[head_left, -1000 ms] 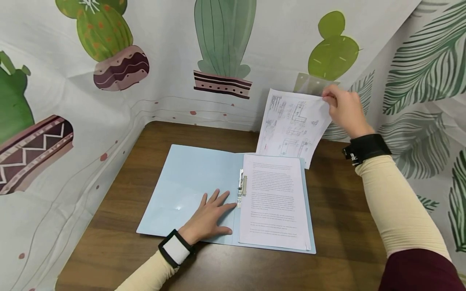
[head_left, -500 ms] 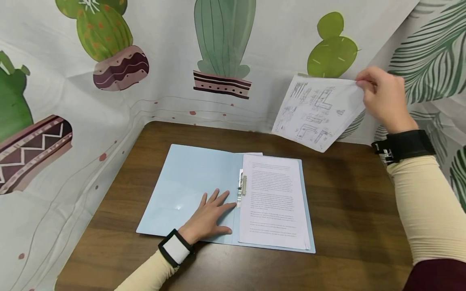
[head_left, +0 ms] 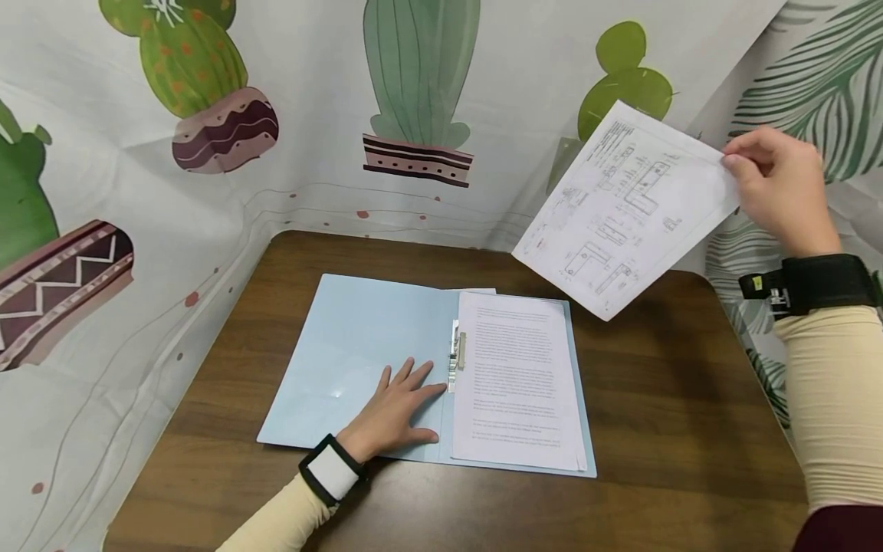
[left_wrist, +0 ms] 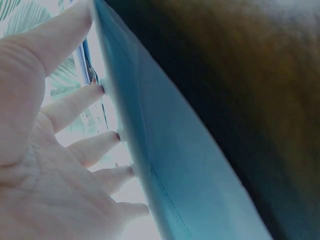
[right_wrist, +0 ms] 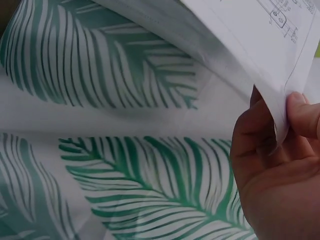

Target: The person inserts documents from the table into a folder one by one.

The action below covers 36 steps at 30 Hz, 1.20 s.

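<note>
In the head view, my right hand (head_left: pixel 782 188) pinches the upper right corner of a sheet of paper (head_left: pixel 631 215) printed with technical drawings. The sheet is tilted in the air above the table's back right corner. The right wrist view shows the corner bent between thumb and fingers (right_wrist: pixel 247 145). My left hand (head_left: pixel 393 410) rests with spread fingers on the left cover of an open light blue folder (head_left: pixel 366 330). In the left wrist view, its fingertips touch the cover. Printed pages (head_left: pixel 517 383) lie on the folder's right side, beside a metal clip (head_left: pixel 457 356) at the spine.
A brown wooden table (head_left: pixel 662 429) carries the folder. Behind it and along both sides hangs a white cloth (head_left: pixel 317 100) printed with cacti and leaves. The edge of another white sheet (head_left: pixel 476 290) sticks out behind the folder's top. A pale squarish patch (head_left: pixel 560 165) shows beside the held sheet.
My right hand has moved right with the drawing sheet, away from behind the folder. The sheet has turned and now hangs higher and more tilted. My left hand has stayed in place.
</note>
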Tool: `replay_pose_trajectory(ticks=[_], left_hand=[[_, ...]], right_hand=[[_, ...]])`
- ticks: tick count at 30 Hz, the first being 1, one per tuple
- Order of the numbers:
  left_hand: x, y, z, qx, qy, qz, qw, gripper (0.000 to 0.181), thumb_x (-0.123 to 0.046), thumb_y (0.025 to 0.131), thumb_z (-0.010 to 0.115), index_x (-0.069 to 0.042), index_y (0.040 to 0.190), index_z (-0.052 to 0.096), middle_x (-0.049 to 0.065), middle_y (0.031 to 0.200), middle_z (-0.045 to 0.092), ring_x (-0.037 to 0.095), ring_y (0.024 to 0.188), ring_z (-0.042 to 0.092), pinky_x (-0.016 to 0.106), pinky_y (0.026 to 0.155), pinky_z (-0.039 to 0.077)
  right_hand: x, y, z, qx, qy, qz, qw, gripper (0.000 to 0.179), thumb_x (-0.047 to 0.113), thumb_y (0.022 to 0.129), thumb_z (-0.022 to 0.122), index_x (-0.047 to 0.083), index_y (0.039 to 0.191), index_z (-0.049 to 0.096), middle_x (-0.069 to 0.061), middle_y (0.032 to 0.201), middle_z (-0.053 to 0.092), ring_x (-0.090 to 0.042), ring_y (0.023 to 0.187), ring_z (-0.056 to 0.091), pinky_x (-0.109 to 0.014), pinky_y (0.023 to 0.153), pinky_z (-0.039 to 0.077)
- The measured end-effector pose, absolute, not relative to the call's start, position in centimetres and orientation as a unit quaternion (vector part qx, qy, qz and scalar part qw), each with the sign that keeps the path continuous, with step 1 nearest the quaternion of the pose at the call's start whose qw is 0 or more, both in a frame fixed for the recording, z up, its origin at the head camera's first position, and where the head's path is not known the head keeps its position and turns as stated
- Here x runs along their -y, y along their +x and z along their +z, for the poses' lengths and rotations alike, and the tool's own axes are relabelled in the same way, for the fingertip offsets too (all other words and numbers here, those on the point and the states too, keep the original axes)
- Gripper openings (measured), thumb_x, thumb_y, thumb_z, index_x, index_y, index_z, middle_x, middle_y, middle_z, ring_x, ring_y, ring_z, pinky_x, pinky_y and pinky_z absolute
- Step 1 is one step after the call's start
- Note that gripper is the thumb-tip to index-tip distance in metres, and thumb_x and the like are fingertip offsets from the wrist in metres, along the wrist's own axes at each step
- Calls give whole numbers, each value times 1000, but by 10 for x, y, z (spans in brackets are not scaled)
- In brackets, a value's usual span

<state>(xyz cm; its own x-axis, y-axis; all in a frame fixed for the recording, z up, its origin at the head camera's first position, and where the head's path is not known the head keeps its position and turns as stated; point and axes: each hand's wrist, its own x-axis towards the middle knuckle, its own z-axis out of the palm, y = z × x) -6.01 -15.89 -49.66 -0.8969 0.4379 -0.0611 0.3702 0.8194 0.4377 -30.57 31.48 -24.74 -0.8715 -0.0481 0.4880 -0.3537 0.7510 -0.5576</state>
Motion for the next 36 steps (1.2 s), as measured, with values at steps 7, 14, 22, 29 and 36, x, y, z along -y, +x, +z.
replay_pose_trajectory(ticks=[7, 14, 22, 29, 36], left_hand=[[159, -60, -497, -950, 214, 213, 77, 78, -49, 77, 89, -17, 143, 63, 18, 160, 40, 49, 150, 26, 75, 112, 20], [160, -59, -498, -949, 214, 220, 75, 75, -48, 78, 88, -16, 142, 64, 20, 160, 41, 51, 149, 26, 76, 111, 21], [160, -60, -495, -948, 215, 223, 78, 73, -45, 80, 87, -16, 142, 63, 19, 160, 40, 50, 150, 25, 76, 112, 19], [160, -60, -495, -948, 211, 225, 81, 71, -43, 81, 87, -15, 142, 63, 19, 161, 40, 49, 150, 25, 75, 112, 19], [160, -61, -495, -949, 211, 218, 80, 70, -44, 82, 86, -15, 142, 63, 18, 161, 40, 49, 150, 25, 75, 113, 20]], right_hand=[[-326, -302, -251, 911, 86, 376, 146, 9, 14, 102, 62, 13, 104, 71, 28, 80, 64, -1, 68, 55, -11, 56, 40], [-334, -303, -263, 920, 95, 374, 69, 13, 19, 103, 63, 11, 109, 71, 24, 77, 66, -2, 64, 59, -15, 55, 45], [-340, -308, -285, 930, 115, 348, -18, 24, 24, 104, 62, 4, 114, 69, 13, 82, 71, -12, 66, 63, -23, 57, 49], [-337, -311, -315, 929, 117, 341, -83, 24, 20, 105, 60, 1, 116, 68, 6, 89, 72, -16, 71, 65, -28, 61, 53], [-330, -317, -341, 925, 124, 339, -114, 25, 18, 105, 60, -2, 119, 66, -4, 95, 73, -17, 74, 64, -29, 63, 51]])
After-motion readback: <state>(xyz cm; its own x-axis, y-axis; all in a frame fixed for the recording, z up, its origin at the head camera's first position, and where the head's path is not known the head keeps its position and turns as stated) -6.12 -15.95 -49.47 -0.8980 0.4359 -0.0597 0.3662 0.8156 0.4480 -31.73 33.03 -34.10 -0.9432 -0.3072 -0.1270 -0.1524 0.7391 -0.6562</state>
